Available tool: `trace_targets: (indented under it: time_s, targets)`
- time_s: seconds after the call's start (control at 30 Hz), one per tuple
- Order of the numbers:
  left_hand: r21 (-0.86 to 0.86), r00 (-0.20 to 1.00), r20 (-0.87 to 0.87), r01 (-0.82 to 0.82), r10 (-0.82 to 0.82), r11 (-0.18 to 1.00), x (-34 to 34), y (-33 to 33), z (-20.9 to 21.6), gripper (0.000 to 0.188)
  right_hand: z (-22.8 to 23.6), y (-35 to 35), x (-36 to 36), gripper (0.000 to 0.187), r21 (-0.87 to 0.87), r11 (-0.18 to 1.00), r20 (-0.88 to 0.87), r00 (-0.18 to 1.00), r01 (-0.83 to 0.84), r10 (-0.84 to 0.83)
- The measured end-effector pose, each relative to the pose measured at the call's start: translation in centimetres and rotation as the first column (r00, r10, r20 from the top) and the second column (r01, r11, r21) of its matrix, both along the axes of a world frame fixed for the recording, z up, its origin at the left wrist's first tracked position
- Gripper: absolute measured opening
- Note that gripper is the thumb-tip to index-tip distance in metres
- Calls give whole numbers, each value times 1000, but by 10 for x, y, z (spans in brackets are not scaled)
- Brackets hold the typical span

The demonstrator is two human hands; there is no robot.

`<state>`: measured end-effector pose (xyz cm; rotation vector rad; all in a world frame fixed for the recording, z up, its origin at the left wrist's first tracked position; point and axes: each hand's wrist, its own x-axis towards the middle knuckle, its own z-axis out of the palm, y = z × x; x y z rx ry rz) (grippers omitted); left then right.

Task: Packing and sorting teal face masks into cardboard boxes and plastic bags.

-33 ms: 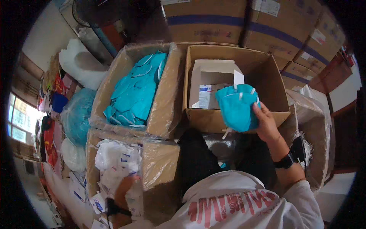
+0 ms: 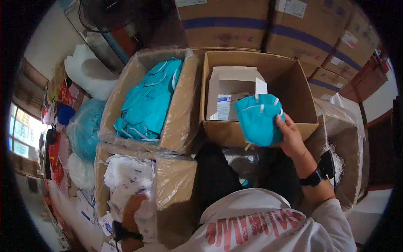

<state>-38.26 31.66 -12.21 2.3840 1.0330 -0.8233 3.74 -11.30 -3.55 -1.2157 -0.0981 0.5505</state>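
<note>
My right hand [image 2: 291, 135] is closed on the edge of teal face masks [image 2: 259, 125] with white straps. They look like at least two, stacked, held over the front edge of an open cardboard box [image 2: 261, 128]. Inside that box stands an opened small carton [image 2: 235, 74] with white printed packets [image 2: 225, 106] in it. At the lower left my left hand [image 2: 136, 203] reaches over a plastic-lined box of white plastic packets [image 2: 128, 170]. Its fingers are dark and poorly defined, so whether they grip a packet is unclear.
Many more teal masks [image 2: 147, 101] fill a lined box at the left. Sealed cartons [image 2: 226, 25] are stacked behind. Another open box [image 2: 350, 155] stands at the right. Bulging plastic bags [image 2: 86, 126] lie at the far left, and a fan [image 2: 105, 14] is behind them.
The masks in my right hand have shifted slightly left and tilted a little. My left hand has moved slightly over the white packets.
</note>
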Motion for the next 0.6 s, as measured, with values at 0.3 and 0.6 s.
trace_targets:
  time_s: [0.3, 0.6]
  targets:
    - [-695, 482, 700, 288, 527, 659, 257, -223, 87, 34, 0, 4, -29, 41, 57, 998, 148, 989, 11, -19]
    - [-351, 437, 872, 246, 219, 904, 325, -277, 89, 34, -10, -39, -41, 39, 105, 960, -171, 955, 261, -241]
